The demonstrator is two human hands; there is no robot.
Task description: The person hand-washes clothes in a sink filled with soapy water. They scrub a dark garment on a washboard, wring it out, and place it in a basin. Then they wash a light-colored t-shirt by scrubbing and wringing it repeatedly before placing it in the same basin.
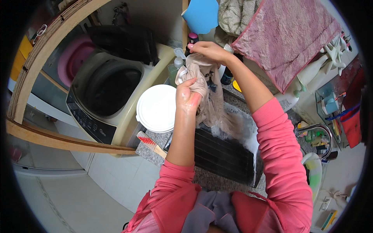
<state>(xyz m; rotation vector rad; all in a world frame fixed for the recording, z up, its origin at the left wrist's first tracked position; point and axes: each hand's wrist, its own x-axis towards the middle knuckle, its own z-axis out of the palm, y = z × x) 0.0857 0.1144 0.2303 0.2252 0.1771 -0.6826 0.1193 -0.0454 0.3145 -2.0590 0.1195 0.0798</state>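
Note:
A wet beige garment (215, 96) hangs bunched between my hands, with a darker print on part of it. My left hand (188, 97) is closed around its near left part, and its wrist looks wet. Farther up, my right hand (209, 51) holds the top of the cloth, its fingers pointing left and partly hidden. The lower end of the garment trails into white suds (246, 131) over a black ribbed washboard (224, 157). This board lies below my hands, between my forearms.
Left of the board stand a white lidded bucket (156, 107) and a scrub brush (151, 144) on a granite ledge (148, 154). An open washing machine (107, 87) is farther left. A pump bottle (176, 65) stands behind. At right are a hanging pink towel (285, 38) and a faucet (327, 137).

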